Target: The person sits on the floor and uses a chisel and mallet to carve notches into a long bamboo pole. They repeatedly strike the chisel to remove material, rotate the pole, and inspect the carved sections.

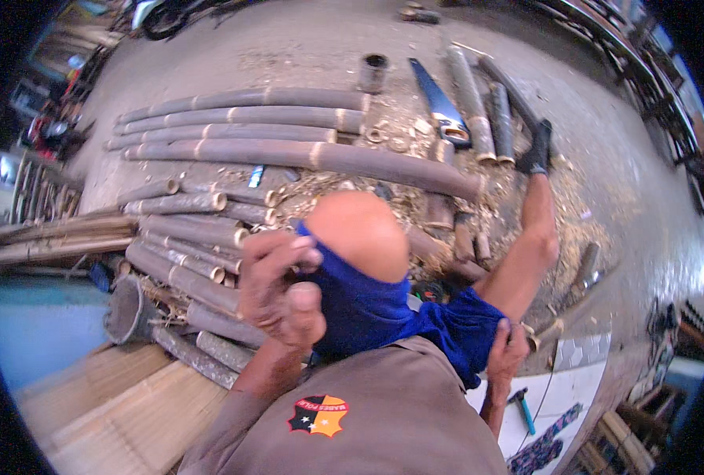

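My left hand is raised beside my bent left knee, fingers half curled and thumb apart. I see nothing held in it, though motion softens its outline. My right hand lies against the blue shorts at my right thigh, its fingers resting on the cloth. Beyond my knees, long dark bamboo poles lie side by side, the nearest one reaching farthest right. A handsaw with a dark blade lies past their right ends. Shorter bamboo pieces are piled to my left.
Wood shavings cover the floor around my right leg. A grey bucket lies tipped at the left, near pale flat boards. A hammer rests on white tiles at lower right. Bamboo tubes lie near my right foot.
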{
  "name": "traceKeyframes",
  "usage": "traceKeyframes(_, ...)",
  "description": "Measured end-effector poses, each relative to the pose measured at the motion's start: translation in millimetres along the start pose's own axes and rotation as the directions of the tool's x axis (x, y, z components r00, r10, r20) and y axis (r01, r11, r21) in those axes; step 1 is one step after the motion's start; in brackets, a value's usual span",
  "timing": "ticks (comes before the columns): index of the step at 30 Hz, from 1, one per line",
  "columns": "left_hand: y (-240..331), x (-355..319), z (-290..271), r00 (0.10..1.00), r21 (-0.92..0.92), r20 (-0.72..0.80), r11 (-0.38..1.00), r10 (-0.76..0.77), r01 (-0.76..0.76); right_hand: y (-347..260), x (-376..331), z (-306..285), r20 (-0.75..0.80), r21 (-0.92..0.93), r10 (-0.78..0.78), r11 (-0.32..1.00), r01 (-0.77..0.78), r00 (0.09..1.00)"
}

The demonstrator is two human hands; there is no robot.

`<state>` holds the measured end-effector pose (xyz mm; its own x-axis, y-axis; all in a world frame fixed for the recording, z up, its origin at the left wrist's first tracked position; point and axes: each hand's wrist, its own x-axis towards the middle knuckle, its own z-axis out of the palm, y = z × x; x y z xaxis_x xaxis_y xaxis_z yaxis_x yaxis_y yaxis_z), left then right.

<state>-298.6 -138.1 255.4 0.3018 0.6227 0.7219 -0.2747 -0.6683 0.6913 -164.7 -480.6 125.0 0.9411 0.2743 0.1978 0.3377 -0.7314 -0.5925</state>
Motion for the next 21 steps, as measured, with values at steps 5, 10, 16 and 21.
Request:
traceKeyframes(5, 6.4, 9.7, -11.3, 0.993, -0.013, 0.117, 1.000, 0.028, -0.027, -28.2, 55.6, 1.5, -0.114, 0.007, -0.077, 0.997, 0.078, 0.991)
traceKeyframes(10, 7.8, -0.7, -18.7, 0.998, -0.047, 0.058, 0.999, 0.011, -0.008, 17.8, 56.3, -28.0, -0.085, -0.128, -0.100, 0.988, 0.089, 0.991)
traceKeyframes(16, 9.2, -3.0, -26.8, 1.000, -0.046, 0.015, 0.999, -0.010, 0.011, 101.9, 119.0, -53.0, -0.270, 0.102, 0.355, 0.935, -0.340, 0.895)
traceKeyframes(21, 7.6, -3.2, -26.8, 1.000, -0.021, 0.016, 1.000, -0.019, 0.020, 55.8, 104.8, -8.2, -0.227, 0.052, 0.118, 0.993, -0.109, 0.967)
